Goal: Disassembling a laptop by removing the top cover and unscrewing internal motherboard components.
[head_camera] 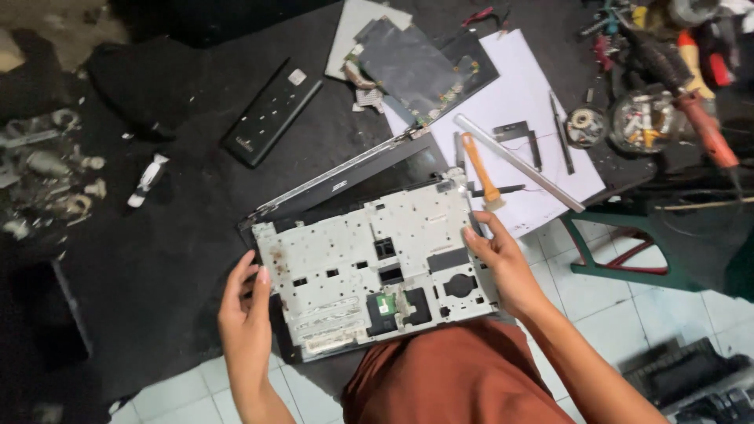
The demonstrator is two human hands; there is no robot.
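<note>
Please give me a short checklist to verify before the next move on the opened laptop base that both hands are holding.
1. Left hand on the left edge of the laptop base: ok.
2. Right hand on its right edge: ok.
3. Base fully supported by the black mat: not ok, the near edge overhangs the lap.
4. Orange-handled tool within reach on the white sheet: ok.
5. All screws removed: cannot tell.

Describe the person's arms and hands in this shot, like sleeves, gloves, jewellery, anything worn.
Both arms are bare to the bottom frame edge: no sleeves, gloves, watch or bracelets visible. The left hand has longish, pale-looking fingernails; the right hand shows no rings that I can make out. Between the arms, a rust-brown garment covers the lap.
</note>
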